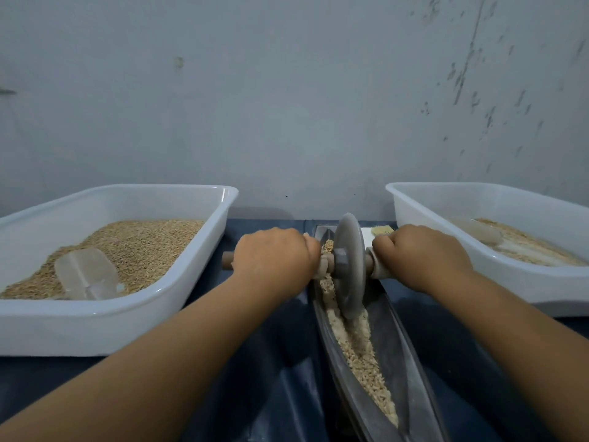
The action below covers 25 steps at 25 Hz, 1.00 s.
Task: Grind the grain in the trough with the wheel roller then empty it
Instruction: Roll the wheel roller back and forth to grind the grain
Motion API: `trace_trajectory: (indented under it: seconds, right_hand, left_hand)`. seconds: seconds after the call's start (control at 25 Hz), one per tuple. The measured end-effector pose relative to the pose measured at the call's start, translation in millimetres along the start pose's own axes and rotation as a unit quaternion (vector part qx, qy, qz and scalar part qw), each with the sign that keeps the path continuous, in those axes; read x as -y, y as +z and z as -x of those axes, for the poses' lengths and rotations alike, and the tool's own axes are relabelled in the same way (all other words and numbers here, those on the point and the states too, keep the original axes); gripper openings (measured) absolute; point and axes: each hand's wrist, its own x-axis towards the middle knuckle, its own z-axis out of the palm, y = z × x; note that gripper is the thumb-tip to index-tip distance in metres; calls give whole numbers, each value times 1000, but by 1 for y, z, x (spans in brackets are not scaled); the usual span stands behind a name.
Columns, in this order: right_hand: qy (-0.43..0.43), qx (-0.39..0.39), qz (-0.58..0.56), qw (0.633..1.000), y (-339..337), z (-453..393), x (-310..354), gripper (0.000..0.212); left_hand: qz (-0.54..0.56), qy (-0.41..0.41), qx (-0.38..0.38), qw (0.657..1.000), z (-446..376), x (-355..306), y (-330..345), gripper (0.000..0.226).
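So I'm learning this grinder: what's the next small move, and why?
Probably roll the grey stone wheel roller back toward you: both hands grip its axle at the far end of the long dark trough, and coarse tan grain lies nearer.

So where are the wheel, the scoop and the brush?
wheel (349, 266), head view, flat face of the disc.
scoop (84, 272), head view, bowl lying on the grain.
brush (382, 231), head view, bristles.

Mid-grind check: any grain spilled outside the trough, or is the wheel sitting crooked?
Nothing stands out. The grain stays inside the trough, the wheel roller stands upright in its channel, and the left hand and right hand each grip a handle end.
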Motion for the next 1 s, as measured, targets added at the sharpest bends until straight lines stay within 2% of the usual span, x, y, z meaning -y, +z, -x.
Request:
trace_trajectory:
  seconds: [0.12, 0.28, 0.4, 0.48, 0.56, 0.68, 0.84, 0.92, 1.0]
  right_hand:
    - [25, -25, -3, 999, 5, -9, 3, 38]
    - [-1, 42, 54, 998, 3, 7, -7, 30]
    - [-97, 93, 181, 974, -6, 18, -9, 7]
    - [-127, 109, 175, 970, -10, 16, -6, 8]
    - [-100, 103, 129, 981, -8, 7, -2, 3]
    - [-2, 52, 45, 998, -1, -3, -1, 31]
    - [12, 56, 60, 997, 1, -3, 1, 32]
    - [-16, 90, 95, 991, -9, 10, 0, 26]
    - [-93, 117, 171, 974, -19, 29, -4, 14]
  left_hand:
    - [9, -8, -8, 1000, -20, 3, -4, 22]
    - [5, 15, -21, 1000, -12, -3, -9, 28]
    - [11, 36, 4, 999, 9, -5, -3, 35]
    - [11, 31, -1, 999, 17, -5, 2, 32]
    - [3, 20, -9, 1000, 11, -3, 6, 33]
    - [-4, 2, -43, 999, -12, -1, 2, 23]
    - [-5, 4, -25, 1000, -18, -2, -4, 22]
    - [-6, 23, -13, 1000, -4, -4, -11, 24]
    - [18, 39, 3, 999, 18, -10, -15, 24]
